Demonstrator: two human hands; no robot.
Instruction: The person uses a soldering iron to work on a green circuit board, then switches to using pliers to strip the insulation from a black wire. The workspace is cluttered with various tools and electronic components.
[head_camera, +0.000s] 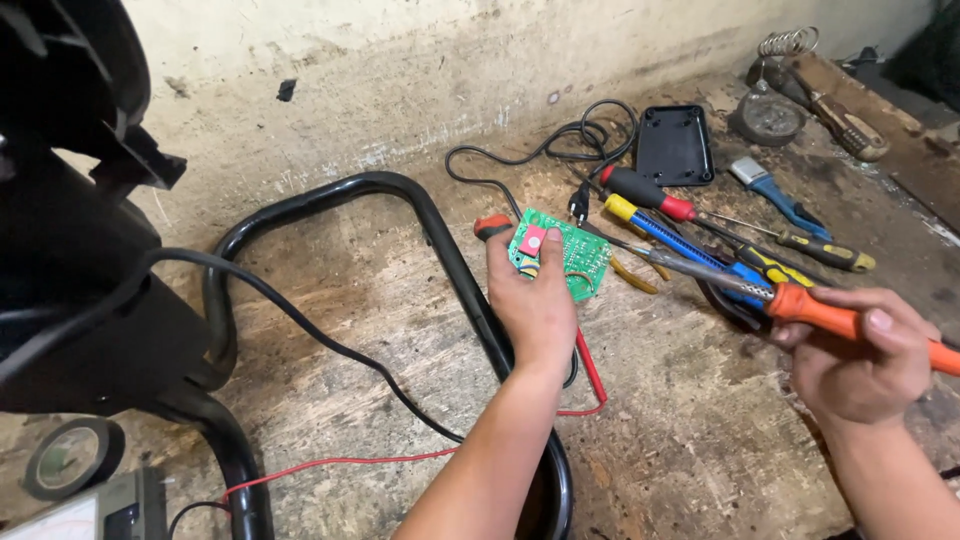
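Fingers (548, 250) of left hand (532, 300) pressed down on green circuit board (562, 255), thumb and fingertips closed over its left edge and over a small red part mounted there. Board lying flat on worn wooden workbench (400, 300), near the middle of the view, just right of the black tube frame (440, 240) that loops across the bench.

Far left of board: large black housing (60, 250), with a black cable (300, 320) running from it toward the frame. Low and left of board: roll of black tape (68, 456) and corner of a grey meter (100, 510). Red wire (400, 460) trailing from below the board leftward across the bench toward the meter.

Behind board: coiled black cord (560, 135) ending in a plug (579, 205). Directly right of board: red-handled screwdriver (645, 190), blue and yellow tool (670, 235), black rectangular cover (675, 145) farther back. Farther right of board: blue-handled tool (780, 195), yellow-and-black screwdriver (825, 252), round metal stand with spring coil (770, 115).

Right of board: right hand (860, 355) wrapped firmly around orange-handled soldering iron (810, 310), metal shaft angled left, tip held close to board's right edge; contact with board not discernible.
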